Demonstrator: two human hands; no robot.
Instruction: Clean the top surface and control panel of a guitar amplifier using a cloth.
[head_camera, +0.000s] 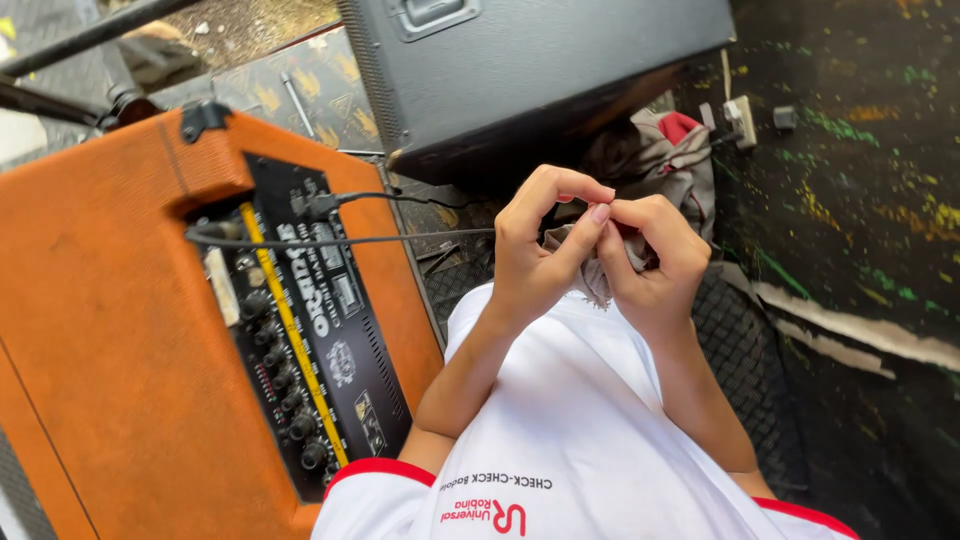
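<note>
Both hands meet in the middle of the view, fingertips pressed together over a small piece of grey cloth (590, 275). On the left side of the view, the left hand (535, 250) curls its fingers over while the thumb reaches across to touch the right hand (650, 255), whose fingers are bent inward and pinch the same cloth from the other side; whatever small thing may lie between the fingertips is too hidden to tell. Part of the cloth hangs down between the two wrists, just above a white shirt (590, 440) with red trim that fills the lower middle of the view. Left of the hands stands an orange amplifier (110, 330) with a black control panel (310, 330) carrying a row of knobs and a yellow stripe. A thin black cable (400, 240) runs from the panel toward the hands. Behind the hands sits a large black case (540, 70), with a bundle of grey and red fabric (670, 150) beside it. On the right is a dark wall (860, 180) flecked with paint.
</note>
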